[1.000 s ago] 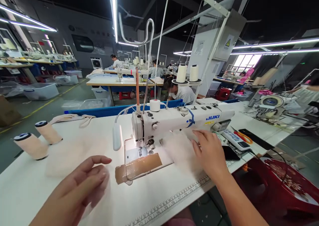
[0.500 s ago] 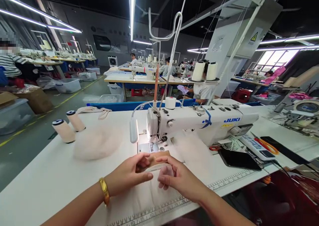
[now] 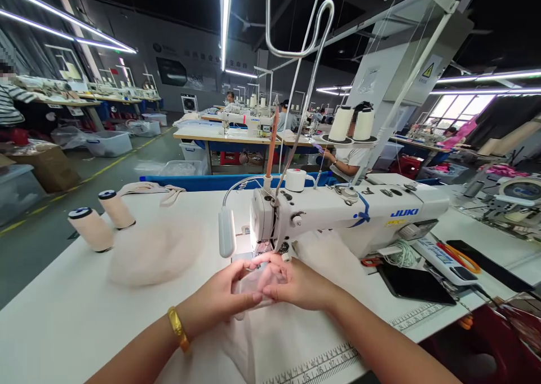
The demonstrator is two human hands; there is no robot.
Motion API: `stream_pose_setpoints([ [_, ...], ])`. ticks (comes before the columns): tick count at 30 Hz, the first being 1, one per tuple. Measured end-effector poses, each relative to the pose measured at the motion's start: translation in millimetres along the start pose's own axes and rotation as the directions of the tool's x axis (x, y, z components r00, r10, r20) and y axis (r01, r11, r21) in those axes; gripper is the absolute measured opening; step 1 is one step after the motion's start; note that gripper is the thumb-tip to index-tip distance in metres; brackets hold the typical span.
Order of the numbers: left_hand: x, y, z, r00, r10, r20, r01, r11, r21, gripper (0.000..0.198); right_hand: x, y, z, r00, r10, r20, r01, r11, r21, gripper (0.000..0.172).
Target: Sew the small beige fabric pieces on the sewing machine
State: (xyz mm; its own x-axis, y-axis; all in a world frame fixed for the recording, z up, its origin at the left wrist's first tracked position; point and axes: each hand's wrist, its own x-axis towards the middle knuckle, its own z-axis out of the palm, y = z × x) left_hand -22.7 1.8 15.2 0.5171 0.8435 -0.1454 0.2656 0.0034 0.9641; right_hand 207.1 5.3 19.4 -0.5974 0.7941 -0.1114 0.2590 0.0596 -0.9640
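Note:
A piece of sheer pale pink fabric [image 3: 240,339] hangs from both hands and drapes over the front of the white table [image 3: 51,322]. My left hand [image 3: 217,294], with a gold bracelet at the wrist, is closed on its left side, thumb toward me. My right hand [image 3: 302,282] grips the other side with curled fingers, some showing through the sheer cloth. Both hands are close together just in front of the needle area of a white sewing machine [image 3: 329,209]. The needle and presser foot are largely hidden behind the fingers.
More sheer fabric [image 3: 156,254] lies left, near two thread cones [image 3: 91,229]. A lamp [image 3: 227,232] hangs beside the machine head. At right lie a black phone [image 3: 416,282] and orange-handled scissors [image 3: 462,259]. A printed ruler [image 3: 321,367] runs along the front edge.
Both hands have moved forward with the fabric, closer to the needle area. The tan and white edge seen between them before is now mostly covered. The view has shifted slightly.

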Motion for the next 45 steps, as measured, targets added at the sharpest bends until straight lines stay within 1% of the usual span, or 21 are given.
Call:
stream_pose_setpoints([
  [2, -0.2, -5.0, -7.3, 0.991, -0.116, 0.063, 0.119, 0.991, -0.055, 0.065, 0.4, 2.6, 3.1, 1.0, -0.006, -0.019, 0.006, 1.0, 0.004, 0.051],
  [3, 0.7, -7.8, -10.1, 0.984, -0.153, 0.092, 0.16, 0.984, -0.076, 0.065, -0.3, 5.6, 3.9, 1.0, -0.005, -0.026, 0.006, 1.0, 0.015, 0.053],
  [5, 3.7, -13.0, -13.1, 0.98, -0.178, 0.085, 0.187, 0.976, -0.114, 0.057, -2.6, 11.5, 4.0, 0.999, 0.0, -0.036, 0.001, 1.0, 0.022, 0.055],
  [6, 5.3, -15.0, -13.5, 0.981, -0.178, 0.074, 0.186, 0.974, -0.129, 0.053, -3.9, 13.4, 3.1, 0.999, 0.003, -0.043, -0.003, 1.0, -0.001, 0.052],
  [8, 7.2, -16.8, -12.6, 0.984, -0.177, 0.029, 0.179, 0.975, -0.128, 0.049, -6.0, 14.1, 0.1, 0.998, 0.012, -0.06, -0.016, 0.997, -0.074, 0.038],
  [10, 7.1, -15.4, -10.7, 0.986, -0.167, -0.025, 0.165, 0.983, -0.08, 0.046, -6.9, 12.1, -3.2, 0.997, 0.024, -0.074, -0.034, 0.989, -0.142, 0.02],
  [11, 6.5, -13.9, -9.5, 0.987, -0.154, -0.042, 0.152, 0.987, -0.041, 0.044, -6.8, 10.9, -4.4, 0.997, 0.026, -0.077, -0.038, 0.987, -0.154, 0.015],
  [12, 5.7, -11.9, -8.0, 0.989, -0.137, -0.054, 0.137, 0.991, 0.001, 0.043, -6.3, 10.2, -4.9, 0.997, 0.021, -0.077, -0.032, 0.988, -0.148, 0.016],
  [14, 4.0, -7.8, -4.3, 0.993, -0.1, -0.068, 0.105, 0.991, 0.077, 0.044, -4.4, 10.6, -4.0, 0.996, -0.005, -0.089, -0.006, 0.993, -0.118, 0.026],
  [15, 3.4, -6.1, -2.1, 0.994, -0.085, -0.074, 0.093, 0.99, 0.11, 0.044, -3.2, 11.8, -2.7, 0.994, -0.017, -0.103, 0.007, 0.995, -0.104, 0.029],
  [17, 2.7, -3.6, 2.1, 0.993, -0.058, -0.104, 0.074, 0.983, 0.165, 0.041, -1.1, 15.2, 0.8, 0.99, -0.035, -0.134, 0.022, 0.995, -0.096, 0.022],
  [19, 2.5, -2.6, 5.4, 0.986, -0.03, -0.162, 0.063, 0.976, 0.206, 0.037, 0.2, 18.3, 4.4, 0.986, -0.05, -0.158, 0.033, 0.994, -0.108, 0.013],
  [21, 2.2, -2.4, 7.5, 0.978, -0.011, -0.208, 0.06, 0.971, 0.232, 0.037, 0.7, 19.5, 7.2, 0.984, -0.079, -0.162, 0.059, 0.991, -0.124, 0.011],
  [24, 1.5, -2.3, 9.4, 0.983, -0.011, -0.185, 0.055, 0.971, 0.234, 0.041, 0.9, 18.5, 9.8, 0.978, -0.118, -0.173, 0.096, 0.987, -0.132, 0.01],
  [26, 0.9, -2.3, 10.6, 0.985, -0.017, -0.17, 0.053, 0.976, 0.21, 0.043, 1.5, 17.7, 11.4, 0.973, -0.123, -0.193, 0.105, 0.989, -0.103, 0.011],
  [30, 0.6, -3.2, 13.6, 0.984, -0.022, -0.178, 0.053, 0.984, 0.171, 0.045, 3.5, 18.0, 15.0, 0.965, -0.121, -0.234, 0.118, 0.993, -0.024, 0.016],
  [34, 0.2, -4.9, 15.7, 0.986, -0.036, -0.165, 0.06, 0.988, 0.139, 0.046, 4.3, 18.3, 18.3, 0.961, -0.13, -0.245, 0.131, 0.991, -0.011, 0.014],
  [36, -0.2, -5.6, 16.5, 0.984, -0.037, -0.172, 0.058, 0.991, 0.121, 0.045, 4.3, 17.6, 19.3, 0.962, -0.129, -0.242, 0.131, 0.991, -0.01, 0.012],
  [40, -0.5, -6.8, 18.5, 0.975, -0.023, -0.222, 0.052, 0.991, 0.126, 0.043, 3.9, 15.4, 20.4, 0.965, -0.112, -0.235, 0.11, 0.994, -0.022, 0.011],
  [45, -1.3, -7.0, 19.8, 0.974, -0.004, -0.227, 0.034, 0.991, 0.127, 0.041, 2.8, 16.3, 20.9, 0.964, -0.096, -0.248, 0.108, 0.993, 0.036, 0.016],
])
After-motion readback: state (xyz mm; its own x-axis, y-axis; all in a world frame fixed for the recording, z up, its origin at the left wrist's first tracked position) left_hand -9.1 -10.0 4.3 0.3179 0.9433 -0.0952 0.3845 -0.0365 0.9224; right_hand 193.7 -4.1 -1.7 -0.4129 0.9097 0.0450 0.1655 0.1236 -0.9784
